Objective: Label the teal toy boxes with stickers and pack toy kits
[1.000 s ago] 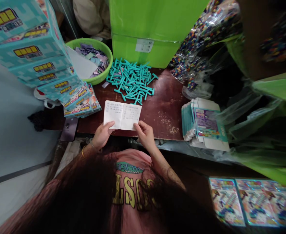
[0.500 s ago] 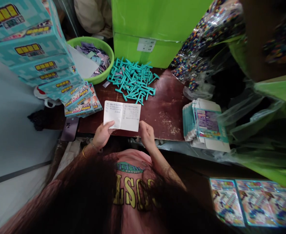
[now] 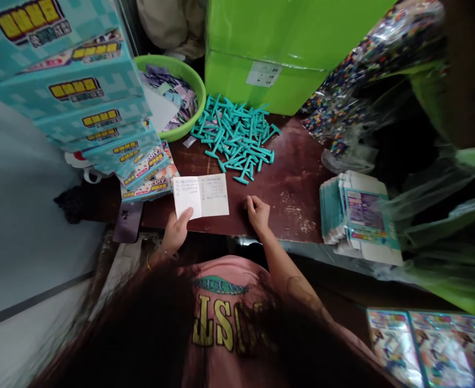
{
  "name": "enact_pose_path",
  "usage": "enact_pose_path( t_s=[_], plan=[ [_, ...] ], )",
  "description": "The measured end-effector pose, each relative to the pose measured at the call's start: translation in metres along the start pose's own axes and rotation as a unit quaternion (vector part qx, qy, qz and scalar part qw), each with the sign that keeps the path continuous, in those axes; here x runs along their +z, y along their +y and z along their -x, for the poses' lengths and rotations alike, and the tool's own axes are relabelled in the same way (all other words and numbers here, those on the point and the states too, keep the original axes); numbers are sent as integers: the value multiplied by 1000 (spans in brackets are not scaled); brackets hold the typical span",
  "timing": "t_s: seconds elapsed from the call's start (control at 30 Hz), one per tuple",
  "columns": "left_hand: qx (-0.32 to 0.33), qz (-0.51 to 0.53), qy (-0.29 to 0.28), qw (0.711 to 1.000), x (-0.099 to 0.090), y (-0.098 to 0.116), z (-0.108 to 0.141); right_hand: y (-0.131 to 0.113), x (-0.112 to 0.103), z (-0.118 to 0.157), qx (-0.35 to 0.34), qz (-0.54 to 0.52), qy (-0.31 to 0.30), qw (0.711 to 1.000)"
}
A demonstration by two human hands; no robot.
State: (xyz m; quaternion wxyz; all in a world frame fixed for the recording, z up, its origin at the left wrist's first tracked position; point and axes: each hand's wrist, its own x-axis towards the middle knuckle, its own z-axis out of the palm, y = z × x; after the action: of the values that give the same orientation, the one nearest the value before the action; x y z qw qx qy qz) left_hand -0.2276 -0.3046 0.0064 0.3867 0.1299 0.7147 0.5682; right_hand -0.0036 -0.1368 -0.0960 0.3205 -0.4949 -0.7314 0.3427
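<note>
My left hand [image 3: 176,233] pinches the open notebook [image 3: 201,196] at its lower left corner, thumb on the page, near the front edge of the table [image 3: 297,194]. My right hand [image 3: 257,211] rests loosely curled on the wood just beside it, holding nothing. With only one corner held, I think the notebook could flop shut or slide off the edge.

I see a dark brown worn surface [image 3: 289,188] | pale blue-grey wall [image 3: 14,215] at left with a dark stripe low down | big green cartons [image 3: 277,37] at the back | soft, even light, no hard shadows
</note>
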Motion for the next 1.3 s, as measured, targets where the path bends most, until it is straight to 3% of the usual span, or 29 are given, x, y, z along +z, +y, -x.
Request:
enact_pose_path(
  t_s=[0.27,0.53,0.63,0.83,1.13,1.3],
  plan=[
    [-58,9,1,998,-15,5,-24,1,2,-5,31,-22,15,999],
    [-89,-57,-5,994,-31,9,-26,4,3,-3,39,-41,22,998],
    [-102,-71,8,992,-29,20,-18,6,2,-2,32,-54,22,998],
    [-59,-18,-7,998,-21,40,8,6,1,-1,20,-62,5,998],
    [-52,-25,26,998,-13,22,40,3,-3,1,7,-54,-13,998],
    [24,47,0,999,5,10,53,5,-5,2,-4,-55,-29,998]
  ],
)
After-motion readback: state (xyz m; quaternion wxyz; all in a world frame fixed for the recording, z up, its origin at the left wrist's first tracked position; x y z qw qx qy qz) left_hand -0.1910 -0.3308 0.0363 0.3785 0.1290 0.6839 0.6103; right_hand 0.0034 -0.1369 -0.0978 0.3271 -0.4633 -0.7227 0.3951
